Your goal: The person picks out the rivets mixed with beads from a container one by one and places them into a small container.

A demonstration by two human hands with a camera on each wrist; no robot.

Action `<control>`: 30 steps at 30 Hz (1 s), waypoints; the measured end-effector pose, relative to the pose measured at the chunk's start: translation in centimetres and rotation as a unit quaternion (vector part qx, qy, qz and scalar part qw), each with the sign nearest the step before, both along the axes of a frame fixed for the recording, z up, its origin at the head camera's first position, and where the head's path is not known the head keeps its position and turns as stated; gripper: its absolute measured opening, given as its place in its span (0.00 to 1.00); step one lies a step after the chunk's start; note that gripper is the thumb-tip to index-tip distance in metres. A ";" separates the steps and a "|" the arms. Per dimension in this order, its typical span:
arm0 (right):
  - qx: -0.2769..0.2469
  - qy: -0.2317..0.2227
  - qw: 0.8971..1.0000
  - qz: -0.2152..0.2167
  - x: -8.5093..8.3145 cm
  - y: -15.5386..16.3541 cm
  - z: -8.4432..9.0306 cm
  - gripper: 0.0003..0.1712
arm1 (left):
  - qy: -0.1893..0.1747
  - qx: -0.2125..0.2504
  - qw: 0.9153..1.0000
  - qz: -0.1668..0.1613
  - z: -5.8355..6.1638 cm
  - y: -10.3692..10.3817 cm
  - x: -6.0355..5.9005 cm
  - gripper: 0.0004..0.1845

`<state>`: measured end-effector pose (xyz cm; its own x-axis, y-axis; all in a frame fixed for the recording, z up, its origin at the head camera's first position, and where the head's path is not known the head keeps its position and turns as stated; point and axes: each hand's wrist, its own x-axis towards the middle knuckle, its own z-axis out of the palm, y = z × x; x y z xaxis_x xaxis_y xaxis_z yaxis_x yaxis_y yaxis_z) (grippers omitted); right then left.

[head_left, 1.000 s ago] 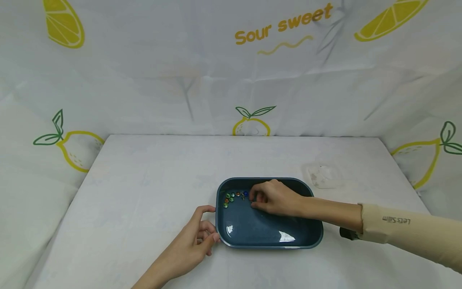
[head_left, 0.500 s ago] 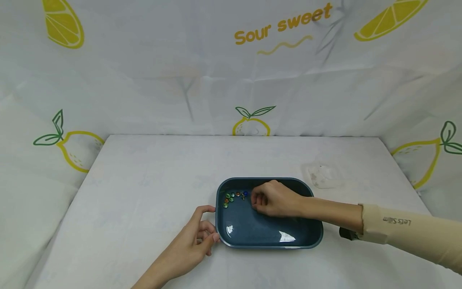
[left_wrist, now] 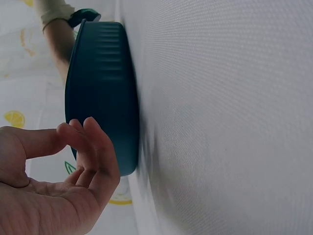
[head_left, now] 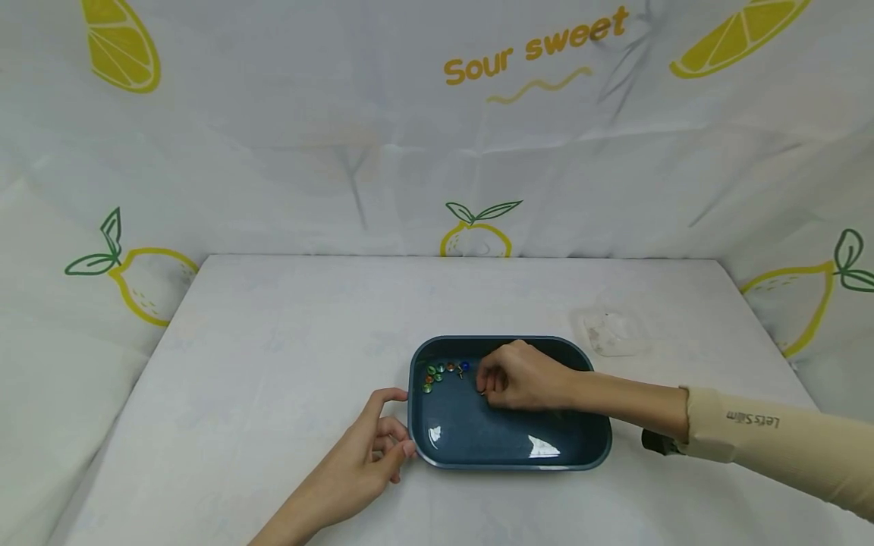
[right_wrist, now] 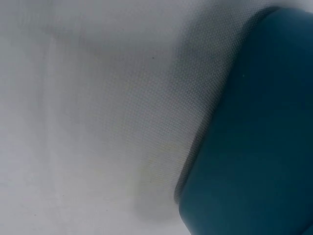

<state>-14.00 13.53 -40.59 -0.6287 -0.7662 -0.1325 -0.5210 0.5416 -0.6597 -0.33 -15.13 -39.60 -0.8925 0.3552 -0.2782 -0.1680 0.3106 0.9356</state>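
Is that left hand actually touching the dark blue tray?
Touching. In the head view, the left hand has its fingertips against the near left corner of the dark blue plastic tray; the left wrist view shows the fingers against its wall.

Right hand (head_left: pixel 522 377) fingers curled and pinched, left hand (head_left: pixel 372 447) loosely curled, forearms extended

"Sour sweet" runs in yellow-orange letters across the white lemon-print backdrop (head_left: pixel 536 45) behind the table. The beige sleeve (head_left: pixel 778 447) carries small upside-down print, apparently "Lets Slim", though it is tiny.
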 end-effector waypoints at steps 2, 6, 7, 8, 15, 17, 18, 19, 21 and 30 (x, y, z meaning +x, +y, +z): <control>0.000 -0.005 1.000 0.003 -0.1 0.0 0.1 0.07 | 0.001 -0.001 1.000 0.000 0.0 0.0 0.0 0.32; 0.002 -0.009 1.000 0.009 -0.2 0.1 0.3 0.07 | 0.007 -0.003 1.000 -0.002 -0.1 0.0 0.0 0.32; 0.001 -0.010 1.000 0.010 -0.2 0.1 0.4 0.06 | 0.009 -0.003 1.000 -0.004 0.0 0.0 0.0 0.32; 0.000 -0.010 1.000 0.012 -0.2 0.1 0.4 0.06 | 0.009 -0.003 1.000 -0.005 0.0 0.0 0.0 0.32; -0.017 -0.011 1.000 0.018 -0.1 0.4 1.4 0.06 | 0.006 -0.001 1.000 -0.006 0.0 0.0 0.0 0.32; -0.026 -0.008 0.999 0.017 0.0 0.5 1.7 0.06 | 0.006 -0.002 1.000 -0.006 0.1 0.0 0.0 0.32; -0.028 -0.006 0.999 0.016 0.0 0.6 1.9 0.06 | 0.005 -0.002 1.000 -0.006 0.1 0.0 0.0 0.32; -0.031 -0.005 0.999 0.014 0.0 0.7 2.1 0.06 | 0.005 -0.002 1.000 -0.006 0.1 0.0 0.0 0.32; -0.039 -0.002 0.999 0.011 0.0 0.7 2.5 0.06 | 0.004 -0.001 1.000 -0.006 0.1 0.0 0.0 0.32; -0.051 -0.004 0.999 0.007 0.0 1.0 4.0 0.05 | 0.001 -0.001 1.000 -0.004 0.1 0.1 0.0 0.32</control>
<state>-13.97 14.50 -36.60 -0.6176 -0.7843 -0.0582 -0.5218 0.4640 -0.7158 -0.35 -15.08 -39.47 -0.8904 0.3617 -0.2763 -0.1627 0.3139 0.9354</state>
